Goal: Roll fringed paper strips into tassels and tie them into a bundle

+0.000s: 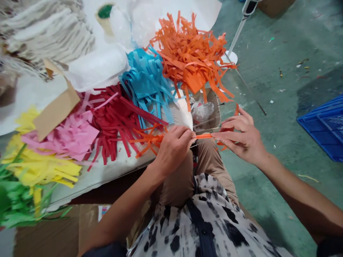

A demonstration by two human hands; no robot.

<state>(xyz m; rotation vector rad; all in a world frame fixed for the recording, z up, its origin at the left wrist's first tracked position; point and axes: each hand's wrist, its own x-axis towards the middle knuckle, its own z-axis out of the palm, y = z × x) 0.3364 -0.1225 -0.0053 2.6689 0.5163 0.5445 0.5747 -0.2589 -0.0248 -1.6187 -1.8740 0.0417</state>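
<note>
An orange paper tassel [204, 136] is stretched between my hands above my lap. My left hand [175, 144] is closed on its left part, and a fringe of cut orange strips [150, 140] spreads out beyond that hand. At the other end my right hand [241, 135] pinches the tassel between thumb and fingers, with more orange paper showing around the fingertips. Close to my left hand lie dark red fringed strips [115, 117] and blue ones [147, 78]. A large heap of orange fringed paper [190, 53] sits farther back at the table's edge.
Pink [72, 134], yellow [44, 164] and green [18, 200] fringed paper lines the table's left edge. Behind are a white plastic-wrapped roll [99, 67] and a stack of pale cords [48, 32]. A white stand [237, 35] and a blue crate [324, 125] are at right.
</note>
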